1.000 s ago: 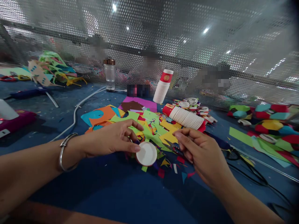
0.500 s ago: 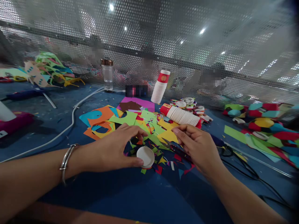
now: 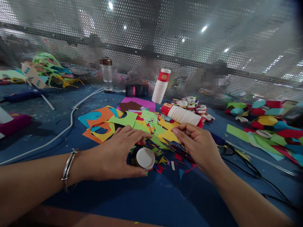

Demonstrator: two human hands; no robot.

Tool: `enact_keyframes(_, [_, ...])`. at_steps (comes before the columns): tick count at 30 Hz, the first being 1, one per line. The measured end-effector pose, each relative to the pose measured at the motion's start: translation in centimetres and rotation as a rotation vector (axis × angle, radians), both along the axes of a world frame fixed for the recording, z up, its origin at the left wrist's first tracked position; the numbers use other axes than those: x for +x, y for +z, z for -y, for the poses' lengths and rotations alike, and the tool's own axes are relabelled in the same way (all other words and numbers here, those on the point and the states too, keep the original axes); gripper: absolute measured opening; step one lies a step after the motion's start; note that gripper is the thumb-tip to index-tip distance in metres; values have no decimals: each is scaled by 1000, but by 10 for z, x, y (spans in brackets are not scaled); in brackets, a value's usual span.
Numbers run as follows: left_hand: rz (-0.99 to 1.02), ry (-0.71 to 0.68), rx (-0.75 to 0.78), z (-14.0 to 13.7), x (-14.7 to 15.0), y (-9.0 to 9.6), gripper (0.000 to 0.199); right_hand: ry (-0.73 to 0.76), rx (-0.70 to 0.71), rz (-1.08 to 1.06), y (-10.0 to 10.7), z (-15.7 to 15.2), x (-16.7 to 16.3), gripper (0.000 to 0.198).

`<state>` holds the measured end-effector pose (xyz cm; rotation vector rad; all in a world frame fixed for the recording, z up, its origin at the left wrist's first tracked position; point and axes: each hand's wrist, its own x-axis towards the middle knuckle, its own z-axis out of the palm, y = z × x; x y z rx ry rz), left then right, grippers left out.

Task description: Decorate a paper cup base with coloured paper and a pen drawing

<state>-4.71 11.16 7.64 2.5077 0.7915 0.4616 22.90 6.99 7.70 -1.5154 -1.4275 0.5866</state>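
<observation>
My left hand (image 3: 118, 151) curves around a small white round piece (image 3: 145, 158), which looks like the cut-off end of a paper cup and lies on the blue table. Thumb and fingers are apart; the thumb passes along the near side of its rim, and I cannot tell whether it touches. To the right, my right hand (image 3: 197, 143) is closed in a pinch above the scraps. Whatever sits between those fingertips, if anything, is hidden or too small. Just below that hand lie dark-handled scissors (image 3: 176, 148), partly covered, with the blades over coloured paper.
Cut coloured paper (image 3: 124, 119) is heaped behind my hands. One stack of paper cups (image 3: 159, 91) stands upright; another (image 3: 183, 115) lies down. A glass bottle (image 3: 107, 77), a white cable (image 3: 71, 118), black cords (image 3: 251, 170) and paper crafts (image 3: 268, 121) surround this. Perforated metal (image 3: 151, 37) rises behind.
The white round piece has tilted slightly, showing its top differently. My left thumb has moved down along its near edge. My right hand keeps its pinch; the view has shifted a little.
</observation>
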Motion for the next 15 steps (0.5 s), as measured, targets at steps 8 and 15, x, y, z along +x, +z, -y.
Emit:
enact_keyframes(8, [-8,-18,-23,3,13,-1,67,16,-23,24,1,-1,-2,25])
enact_keyframes(15, [-16,-49,-43,9,3,2,69,-1,-43,39,3,2,0,29])
